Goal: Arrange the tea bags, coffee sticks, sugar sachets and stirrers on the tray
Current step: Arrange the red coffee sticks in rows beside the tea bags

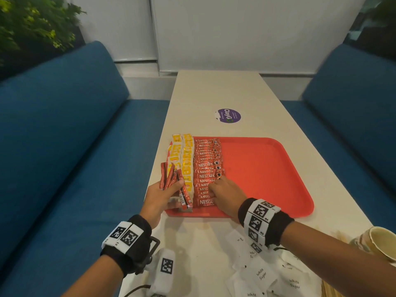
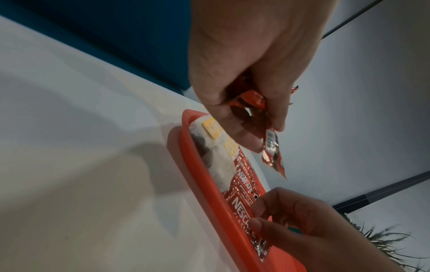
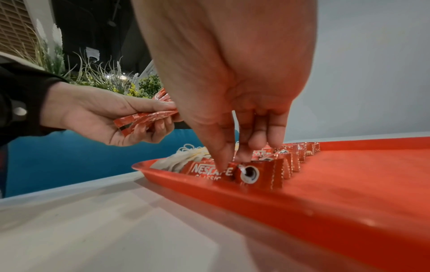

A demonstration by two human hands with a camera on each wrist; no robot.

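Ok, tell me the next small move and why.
Probably let the right hand release the nearest coffee stick and take another from the left hand, which grips spare sticks. The row reaches the near rim of the tray, so start beside it.

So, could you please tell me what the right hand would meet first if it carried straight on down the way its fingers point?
The nearest coffee stick on the tray; the right hand points its fingers down and seems to pinch it.
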